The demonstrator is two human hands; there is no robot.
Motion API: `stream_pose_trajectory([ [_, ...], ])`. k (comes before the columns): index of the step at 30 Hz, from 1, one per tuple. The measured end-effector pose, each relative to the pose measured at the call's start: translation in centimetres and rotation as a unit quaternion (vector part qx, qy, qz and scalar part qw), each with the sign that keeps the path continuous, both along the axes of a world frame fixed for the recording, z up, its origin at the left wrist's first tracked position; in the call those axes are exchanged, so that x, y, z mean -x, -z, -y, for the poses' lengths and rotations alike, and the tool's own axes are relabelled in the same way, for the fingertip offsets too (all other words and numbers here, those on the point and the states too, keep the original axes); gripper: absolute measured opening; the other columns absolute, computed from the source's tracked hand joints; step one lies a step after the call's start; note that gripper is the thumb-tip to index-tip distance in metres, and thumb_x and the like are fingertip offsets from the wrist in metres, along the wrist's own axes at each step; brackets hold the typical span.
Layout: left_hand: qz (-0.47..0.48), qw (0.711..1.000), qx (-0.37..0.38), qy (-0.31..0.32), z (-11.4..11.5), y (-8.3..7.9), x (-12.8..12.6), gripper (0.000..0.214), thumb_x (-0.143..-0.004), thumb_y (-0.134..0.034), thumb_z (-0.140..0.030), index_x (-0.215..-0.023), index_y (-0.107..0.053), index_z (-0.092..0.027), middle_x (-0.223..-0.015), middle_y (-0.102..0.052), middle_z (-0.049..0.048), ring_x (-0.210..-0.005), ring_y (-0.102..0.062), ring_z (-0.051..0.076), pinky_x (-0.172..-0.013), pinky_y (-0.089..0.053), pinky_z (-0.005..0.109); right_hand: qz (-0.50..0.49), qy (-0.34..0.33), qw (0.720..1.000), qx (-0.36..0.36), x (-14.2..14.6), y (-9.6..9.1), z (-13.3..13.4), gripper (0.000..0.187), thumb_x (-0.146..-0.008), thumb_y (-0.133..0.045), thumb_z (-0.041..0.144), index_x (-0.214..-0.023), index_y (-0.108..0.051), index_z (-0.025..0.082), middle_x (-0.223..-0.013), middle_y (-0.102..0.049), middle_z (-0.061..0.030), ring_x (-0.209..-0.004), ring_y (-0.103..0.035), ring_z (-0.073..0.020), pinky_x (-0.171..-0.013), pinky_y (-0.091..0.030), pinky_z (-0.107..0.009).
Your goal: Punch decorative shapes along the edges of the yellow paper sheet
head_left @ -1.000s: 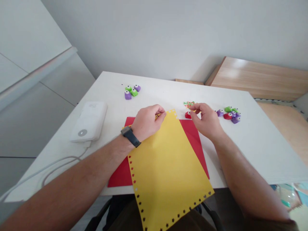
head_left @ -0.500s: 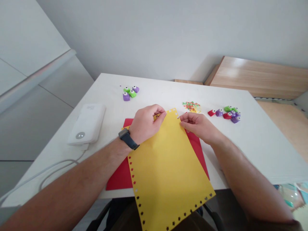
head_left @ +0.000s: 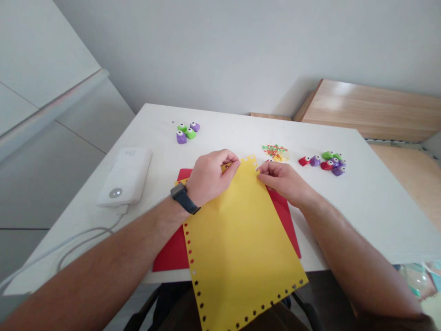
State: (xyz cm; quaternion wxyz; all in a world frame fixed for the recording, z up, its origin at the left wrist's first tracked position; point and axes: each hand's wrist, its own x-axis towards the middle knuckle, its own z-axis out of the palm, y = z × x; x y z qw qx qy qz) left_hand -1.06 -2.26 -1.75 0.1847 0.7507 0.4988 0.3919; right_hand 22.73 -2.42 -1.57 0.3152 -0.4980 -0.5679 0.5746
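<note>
A yellow sheet of paper (head_left: 241, 230) slants over a red sheet (head_left: 172, 250), its near end hanging past the table edge. Small shaped holes run along its left, near and far edges. My left hand (head_left: 215, 172), with a dark watch (head_left: 184, 197) on the wrist, pinches the far left edge of the yellow sheet. Opposite it, my right hand (head_left: 284, 179) has its thumb and fingers closed at the far right edge, beside the holes. A bit of red and white (head_left: 269, 161) shows just behind the right fingers, mostly hidden.
Several craft punches (head_left: 333, 163) in red, purple and green lie at the right; another group (head_left: 186, 132) sits at the back left. Between them is a pile of coloured paper bits (head_left: 275, 151). A white power bank (head_left: 126, 177) with a cable (head_left: 86, 232) lies left.
Both hands keep nearly the same hold on the yellow sheet. The view has shifted very slightly, and a little more of the red and white bit shows behind my right hand.
</note>
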Motion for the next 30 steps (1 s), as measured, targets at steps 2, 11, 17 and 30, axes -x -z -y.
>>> stream_pose_trajectory([
  [2, 0.002, 1.0, -0.001, 0.0, 0.05, -0.06, -0.03, 0.011, -0.099, -0.066, -0.03, -0.099, -0.074, -0.023, -0.097, -0.082, 0.0005, -0.089, -0.077, 0.018, -0.084, -0.056, 0.03, -0.007, 0.001, 1.0, 0.004, 0.05, -0.02, 0.07, 0.016, -0.08, -0.076, 0.029, -0.089, -0.069, 0.019, -0.076, -0.065, 0.0044, -0.064, -0.052, -0.0108, -0.063, -0.036, -0.028],
  [11, -0.006, 1.0, -0.009, 0.005, 0.19, -0.18, -0.1, 0.011, -0.099, -0.066, -0.03, -0.099, -0.074, -0.022, -0.097, -0.082, 0.0008, -0.089, -0.076, 0.017, -0.085, -0.056, 0.029, 0.011, -0.009, 1.0, -0.001, 0.05, -0.06, 0.18, 0.013, -0.081, -0.073, 0.03, -0.085, -0.065, 0.02, -0.076, -0.066, 0.003, -0.067, -0.054, -0.0133, -0.065, -0.04, -0.03],
  [17, -0.007, 1.0, -0.001, 0.006, 0.23, -0.27, -0.11, 0.014, -0.1, -0.064, -0.033, -0.1, -0.074, -0.023, -0.099, -0.082, 0.0025, -0.091, -0.076, 0.019, -0.087, -0.058, 0.031, 0.031, -0.017, 0.999, -0.003, -0.04, -0.2, 0.27, 0.01, -0.084, -0.07, 0.029, -0.088, -0.066, 0.022, -0.08, -0.067, 0.0021, -0.068, -0.056, -0.0145, -0.064, -0.042, -0.029],
  [30, -0.006, 1.0, -0.005, 0.005, 0.26, -0.41, -0.07, 0.015, -0.1, -0.064, -0.033, -0.1, -0.074, -0.022, -0.099, -0.082, 0.0031, -0.091, -0.075, 0.019, -0.087, -0.057, 0.031, 0.012, -0.023, 0.999, 0.022, -0.19, -0.79, 0.36, 0.011, -0.082, -0.068, 0.026, -0.09, -0.061, 0.022, -0.069, -0.055, 0.0067, -0.058, -0.044, -0.0105, -0.055, -0.03, -0.027],
])
